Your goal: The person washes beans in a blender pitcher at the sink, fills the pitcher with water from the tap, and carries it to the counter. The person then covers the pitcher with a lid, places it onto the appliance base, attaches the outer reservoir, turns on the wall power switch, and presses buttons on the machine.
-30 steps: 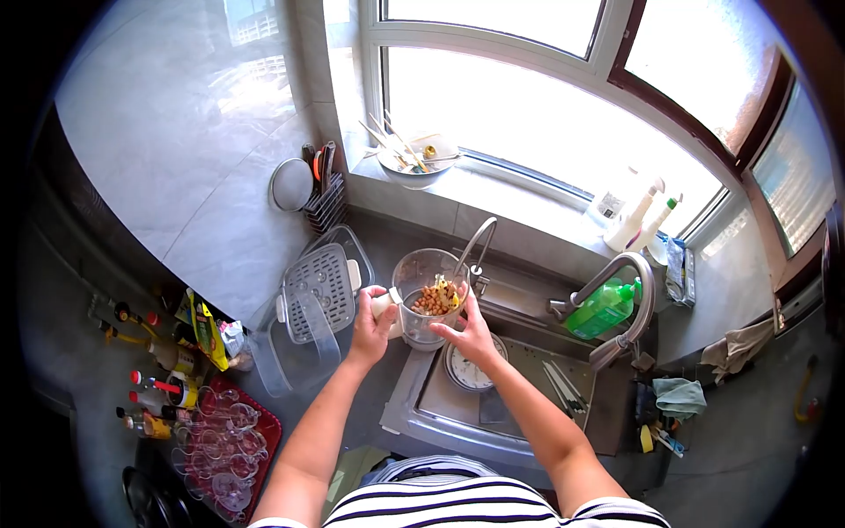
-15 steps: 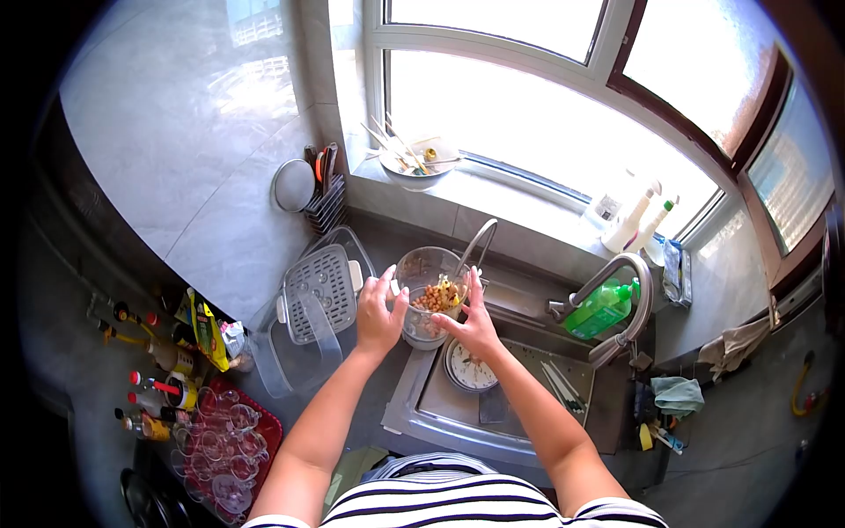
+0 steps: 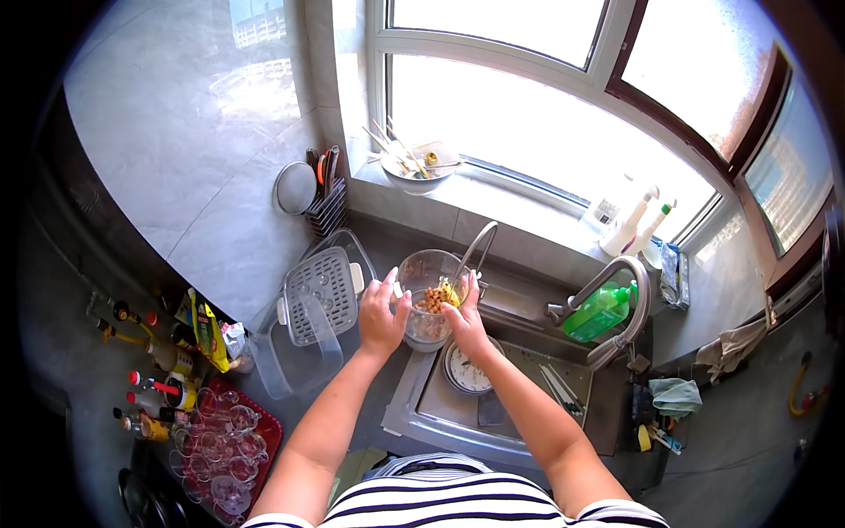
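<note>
A clear glass bowl (image 3: 424, 264) with brown nut-like pieces and some yellow bits in it stands between my hands at the sink's left edge. Another bowl (image 3: 426, 345) appears under it. My left hand (image 3: 384, 317) grips the glass bowl's left side, thumb toward me. On the opposite side my right hand (image 3: 467, 319) holds the bowl, its thumb against the near right wall; its other fingers are partly hidden. Just below my right hand, a round patterned dish (image 3: 468, 370) sits in the sink (image 3: 440, 400).
A perforated grey tray (image 3: 321, 295) and clear plastic containers (image 3: 295, 361) lie on the left. Right of the bowls are a curved faucet (image 3: 647, 304) and a green detergent bottle (image 3: 600, 315). A red tray (image 3: 275, 431) holds several glasses. A bowl with utensils (image 3: 418, 180) stands on the windowsill.
My right hand has closed in on the glass bowl, its thumb and fingers drawing nearer its side. My left hand stays at the left side, almost unmoved.
</note>
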`<act>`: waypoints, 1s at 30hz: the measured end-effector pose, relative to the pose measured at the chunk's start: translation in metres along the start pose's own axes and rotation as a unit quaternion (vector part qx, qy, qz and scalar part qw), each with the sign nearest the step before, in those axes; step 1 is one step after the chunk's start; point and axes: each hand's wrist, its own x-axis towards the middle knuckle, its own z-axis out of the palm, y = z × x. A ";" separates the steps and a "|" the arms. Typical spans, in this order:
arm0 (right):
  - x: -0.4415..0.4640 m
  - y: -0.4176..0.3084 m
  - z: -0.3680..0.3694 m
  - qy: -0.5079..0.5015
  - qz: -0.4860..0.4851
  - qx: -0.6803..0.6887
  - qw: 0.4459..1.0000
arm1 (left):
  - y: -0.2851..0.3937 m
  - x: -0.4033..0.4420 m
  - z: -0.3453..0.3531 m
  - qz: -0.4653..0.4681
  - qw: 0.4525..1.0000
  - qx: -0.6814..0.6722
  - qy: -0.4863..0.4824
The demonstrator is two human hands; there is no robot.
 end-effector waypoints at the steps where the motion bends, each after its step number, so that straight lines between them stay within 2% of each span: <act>1: 0.002 0.002 -0.002 -0.003 -0.005 0.004 1.000 | 0.001 0.000 0.000 -0.002 1.000 0.006 0.001; 5: 0.013 0.021 -0.011 -0.016 -0.024 -0.004 1.000 | 0.004 -0.001 0.005 -0.006 1.000 0.014 0.006; 12: 0.011 0.017 -0.009 -0.021 -0.027 0.020 0.999 | 0.001 0.000 0.004 0.024 1.000 0.012 0.017; 30: 0.011 0.019 -0.014 -0.033 -0.023 0.025 0.999 | 0.000 0.000 0.005 0.032 0.999 0.016 0.020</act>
